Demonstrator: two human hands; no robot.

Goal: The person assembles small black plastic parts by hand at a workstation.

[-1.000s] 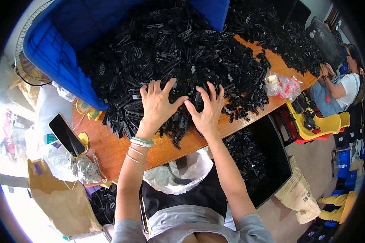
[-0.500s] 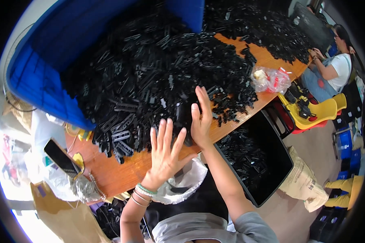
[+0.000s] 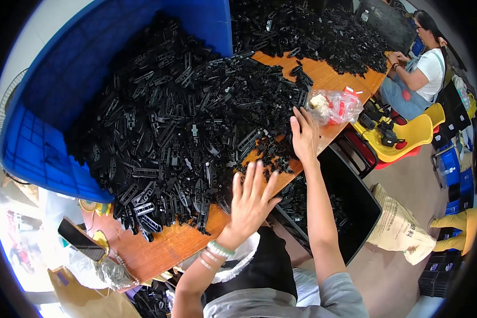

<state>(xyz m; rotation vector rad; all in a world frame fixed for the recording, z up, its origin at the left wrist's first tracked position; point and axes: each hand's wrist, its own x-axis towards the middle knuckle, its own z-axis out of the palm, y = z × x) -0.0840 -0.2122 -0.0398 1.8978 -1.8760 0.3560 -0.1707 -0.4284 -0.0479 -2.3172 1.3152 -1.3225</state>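
Observation:
A large heap of small black plastic parts [image 3: 159,132] covers the wooden table [image 3: 164,254]. My left hand [image 3: 249,201] hovers at the heap's near edge, palm down, fingers spread and nothing in them. Pale bracelets circle its wrist. Farther right, my right hand [image 3: 306,139] is stretched out flat, its fingertips next to a clear plastic bag [image 3: 334,106] with red and whitish contents. Whether the fingertips touch the bag I cannot tell. Small loose parts [image 3: 273,153] lie thinly on the wood between both hands.
A blue bin [image 3: 42,138] lies tipped at the left, parts spilling out. Below the table edge stands a black tub [image 3: 363,222] holding more parts. A phone [image 3: 80,238] leans at the left. A seated person [image 3: 429,69] works at the far right, beyond yellow chairs [image 3: 408,138].
Both hands have moved right, the right one up to the plastic bag, and they are farther apart. The view has shifted too. Both hands stay empty.

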